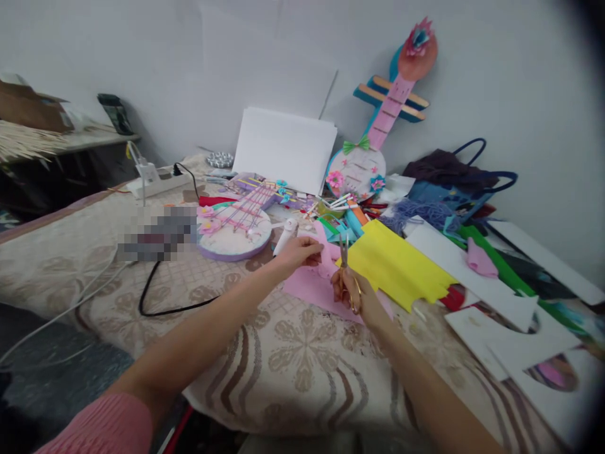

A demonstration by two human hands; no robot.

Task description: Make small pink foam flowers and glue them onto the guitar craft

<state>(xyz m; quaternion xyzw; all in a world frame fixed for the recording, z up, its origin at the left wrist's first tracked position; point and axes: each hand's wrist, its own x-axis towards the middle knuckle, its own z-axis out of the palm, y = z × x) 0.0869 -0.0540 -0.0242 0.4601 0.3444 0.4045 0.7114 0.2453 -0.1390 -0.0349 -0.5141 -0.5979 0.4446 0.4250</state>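
My left hand [302,253] is closed, its fingertips pinching a curled pink strip [324,241] that looks like craft foam or paper. In my right hand [362,296] is a pair of scissors [344,252] with gold handles, blades pointing up and away from me. The blades stand just right of the pink strip. Below both hands a flat pink sheet [307,287] lies on the tablecloth. Just beyond my left hand lies a white glue gun [286,236], partly hidden by the hand. A yellow sheet [401,261] lies to the right of the scissors.
A round-bodied craft instrument [234,236] lies at left; a taller one [378,151] leans on the wall. White board offcuts [501,328] and a blue bag [463,192] crowd the right. A black cable [179,312] and a power strip [158,183] are at left.
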